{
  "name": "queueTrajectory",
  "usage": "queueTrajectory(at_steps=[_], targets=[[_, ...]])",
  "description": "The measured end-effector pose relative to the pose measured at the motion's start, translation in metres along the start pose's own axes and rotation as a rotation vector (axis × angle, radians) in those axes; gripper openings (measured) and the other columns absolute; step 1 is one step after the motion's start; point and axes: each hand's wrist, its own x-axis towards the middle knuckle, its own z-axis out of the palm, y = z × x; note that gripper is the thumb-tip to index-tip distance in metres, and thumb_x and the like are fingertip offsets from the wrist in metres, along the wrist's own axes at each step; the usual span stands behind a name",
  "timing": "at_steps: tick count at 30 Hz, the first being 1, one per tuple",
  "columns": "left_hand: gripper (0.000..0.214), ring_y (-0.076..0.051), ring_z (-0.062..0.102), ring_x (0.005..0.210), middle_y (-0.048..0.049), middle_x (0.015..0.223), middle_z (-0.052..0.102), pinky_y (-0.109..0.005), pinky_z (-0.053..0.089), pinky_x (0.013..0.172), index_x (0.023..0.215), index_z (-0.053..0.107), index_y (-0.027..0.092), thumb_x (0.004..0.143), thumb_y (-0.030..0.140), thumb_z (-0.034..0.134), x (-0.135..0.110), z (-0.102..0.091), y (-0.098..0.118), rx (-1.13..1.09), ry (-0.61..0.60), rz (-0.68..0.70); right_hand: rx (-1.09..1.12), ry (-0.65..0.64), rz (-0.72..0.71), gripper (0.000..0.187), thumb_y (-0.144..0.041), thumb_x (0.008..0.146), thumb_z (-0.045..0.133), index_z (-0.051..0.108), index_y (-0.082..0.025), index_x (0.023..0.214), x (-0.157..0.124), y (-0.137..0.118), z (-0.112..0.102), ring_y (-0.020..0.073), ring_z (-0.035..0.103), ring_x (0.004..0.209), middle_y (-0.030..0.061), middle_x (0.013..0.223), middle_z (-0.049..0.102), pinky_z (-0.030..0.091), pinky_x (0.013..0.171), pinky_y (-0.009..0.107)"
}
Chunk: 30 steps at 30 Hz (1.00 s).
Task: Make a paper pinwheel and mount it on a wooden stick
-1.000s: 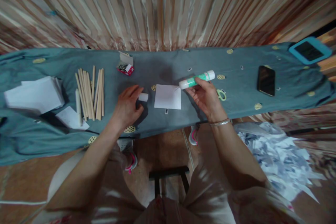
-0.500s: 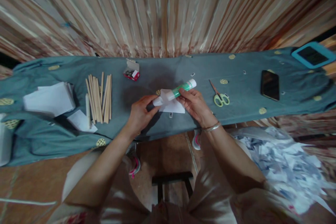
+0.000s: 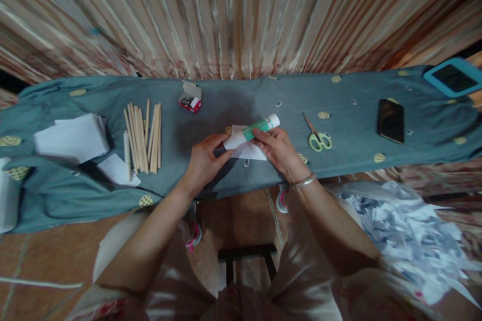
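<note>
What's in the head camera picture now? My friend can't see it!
A person's left hand holds the white end of a green-and-white tube and their right hand holds its green part, over white paper on a blue-green cloth. Wooden sticks and an open red box lie to the left; scissors and a phone to the right.

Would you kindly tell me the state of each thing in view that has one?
Green-and-white glue stick, cap at end, seating unclear
Small red cardboard box, open
Green-handled metal scissors, closed
Black rectangular phone, screen dark
Blue-framed rectangular device, screen dark
Central white paper sheet, flat
Pale wooden sticks, loose
</note>
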Motion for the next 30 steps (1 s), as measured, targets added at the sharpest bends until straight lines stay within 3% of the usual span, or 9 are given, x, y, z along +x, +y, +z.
queueTrajectory(at_steps=[7, 14, 24, 28, 30], targets=[[0.034, -0.022, 0.07, 0.096, -0.0078, 0.111, 0.074, -0.036, 0.055, 0.09, 0.114, 0.07, 0.019, 0.084, 0.034, 0.068, 0.0, 0.0, -0.001, 0.022, 0.017, 0.056, -0.008, 0.012, 0.049, 0.04, -0.042, 0.045, 0.096, 0.073, -0.019, 0.069, -0.001, 0.001, 0.003, 0.0095, 0.068, 0.067, -0.0015, 0.072, 0.074, 0.059, 0.069, 0.019], [0.033, -0.023, 0.069, 0.102, -0.0094, 0.115, 0.074, -0.037, 0.053, 0.095, 0.113, 0.071, 0.017, 0.088, 0.037, 0.064, -0.004, -0.004, 0.0, 0.066, 0.046, 0.09, -0.017, 0.023, 0.06, 0.042, -0.043, 0.041, 0.096, 0.071, -0.021, 0.068, 0.0, 0.008, 0.011, 0.0109, 0.069, 0.067, -0.0026, 0.073, 0.075, 0.061, 0.068, 0.022], [0.034, -0.022, 0.07, 0.098, -0.0093, 0.11, 0.075, -0.034, 0.054, 0.089, 0.112, 0.072, 0.017, 0.086, 0.039, 0.066, -0.004, -0.007, 0.002, 0.032, 0.026, 0.083, -0.105, -0.053, 0.056, 0.045, -0.046, 0.049, 0.093, 0.071, -0.018, 0.077, -0.005, 0.019, 0.023, 0.0114, 0.067, 0.067, -0.0015, 0.075, 0.074, 0.058, 0.07, 0.025], [0.031, -0.022, 0.07, 0.095, -0.0067, 0.107, 0.075, -0.034, 0.055, 0.087, 0.11, 0.071, 0.019, 0.087, 0.039, 0.065, -0.001, -0.019, -0.004, 0.129, 0.073, 0.033, -0.26, -0.086, -0.033, 0.041, -0.046, 0.059, 0.088, 0.071, -0.02, 0.086, -0.001, 0.014, 0.007, 0.0136, 0.068, 0.072, 0.0005, 0.082, 0.075, 0.056, 0.07, 0.026], [0.028, -0.023, 0.069, 0.094, -0.0058, 0.106, 0.074, -0.035, 0.055, 0.086, 0.109, 0.07, 0.021, 0.088, 0.037, 0.062, 0.0, -0.03, -0.013, 0.235, 0.117, 0.004, -0.414, -0.022, -0.163, 0.033, -0.044, 0.068, 0.082, 0.072, -0.022, 0.091, 0.0, 0.006, -0.009, 0.0141, 0.068, 0.071, -0.0001, 0.08, 0.075, 0.054, 0.069, 0.027]])
